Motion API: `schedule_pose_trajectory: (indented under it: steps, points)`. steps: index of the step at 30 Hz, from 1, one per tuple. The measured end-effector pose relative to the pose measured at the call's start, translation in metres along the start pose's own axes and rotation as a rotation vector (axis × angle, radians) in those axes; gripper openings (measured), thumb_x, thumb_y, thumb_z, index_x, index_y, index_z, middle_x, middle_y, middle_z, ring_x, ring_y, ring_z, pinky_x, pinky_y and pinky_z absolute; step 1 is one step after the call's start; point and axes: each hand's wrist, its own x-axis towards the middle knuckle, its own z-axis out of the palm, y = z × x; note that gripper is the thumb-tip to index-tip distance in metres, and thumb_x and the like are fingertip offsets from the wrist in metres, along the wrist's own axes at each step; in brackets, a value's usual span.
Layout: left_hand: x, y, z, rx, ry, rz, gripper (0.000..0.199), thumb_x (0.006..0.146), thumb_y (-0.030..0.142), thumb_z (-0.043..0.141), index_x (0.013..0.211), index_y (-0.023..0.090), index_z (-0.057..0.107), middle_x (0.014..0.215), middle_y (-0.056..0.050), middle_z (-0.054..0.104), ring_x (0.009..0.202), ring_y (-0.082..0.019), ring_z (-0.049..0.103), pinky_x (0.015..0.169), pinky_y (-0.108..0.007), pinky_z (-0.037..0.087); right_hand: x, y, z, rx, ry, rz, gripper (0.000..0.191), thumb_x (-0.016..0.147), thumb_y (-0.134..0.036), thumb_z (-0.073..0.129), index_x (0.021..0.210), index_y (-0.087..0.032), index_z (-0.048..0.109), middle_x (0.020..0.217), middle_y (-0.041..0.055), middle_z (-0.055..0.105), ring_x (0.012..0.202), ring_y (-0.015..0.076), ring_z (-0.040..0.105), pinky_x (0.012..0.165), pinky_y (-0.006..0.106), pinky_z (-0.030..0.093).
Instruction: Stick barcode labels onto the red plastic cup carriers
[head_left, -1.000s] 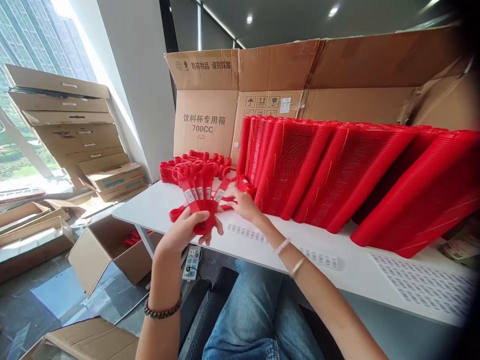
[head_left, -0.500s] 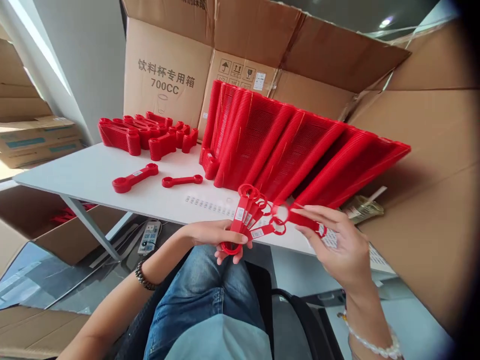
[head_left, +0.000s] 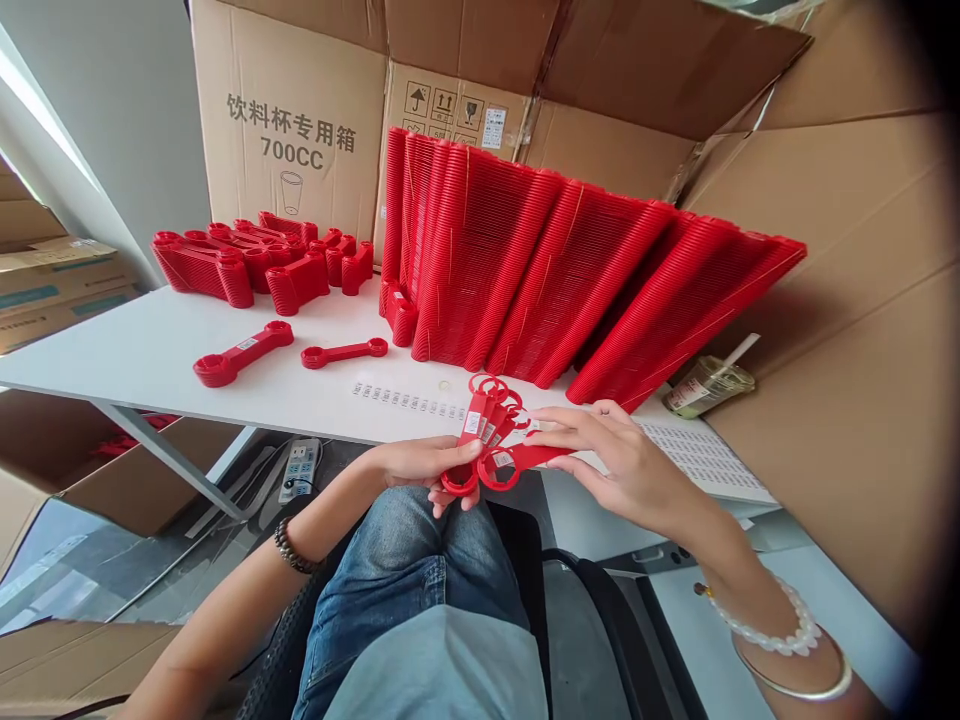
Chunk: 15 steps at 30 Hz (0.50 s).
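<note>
My left hand is closed on a fan of red plastic strips with ring-shaped ends and small white labels, held over the table's front edge. My right hand pinches another red strip, whose ring end lies against the lower right of the fan. Behind both hands, tall stacks of red strips lean side by side. One thick bundle with a label and one thinner bundle lie on the table to the left.
More red bundles stand at the back left of the white table. Rows of small labels lie along its front, and a label sheet is at right. A drink cup tilts by the cardboard.
My right hand has moved left and turned its strip so that the ring end meets the fan. My left hand keeps its hold. The camera view has shifted slightly.
</note>
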Motion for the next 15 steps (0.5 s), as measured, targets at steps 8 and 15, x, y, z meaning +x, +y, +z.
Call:
schedule_pose_trajectory:
  steps: [8,15]
  points:
    - [-0.002,-0.001,0.000,0.044,-0.079,0.037,0.074,0.074,0.082,0.050,0.098,0.015,0.066,0.070,-0.006,0.063,0.044,-0.010,0.043,0.046,-0.029,0.047,0.019,-0.009,0.009,0.089,-0.106,-0.014,0.044,0.093,-0.006,0.055,0.130,-0.026,0.043,0.109,0.0004,0.077,0.103,0.0207,0.068,0.088,0.039,0.038]
    - [-0.003,0.000,-0.001,0.077,-0.154,0.040,0.071,0.070,0.080,0.058,0.098,0.015,0.065,0.073,-0.005,0.065,0.045,-0.008,0.043,0.042,-0.024,0.044,0.026,-0.011,0.015,0.100,-0.187,-0.040,0.045,0.092,-0.006,0.053,0.132,-0.023,0.043,0.112,0.0036,0.075,0.105,0.0218,0.067,0.091,0.042,0.039]
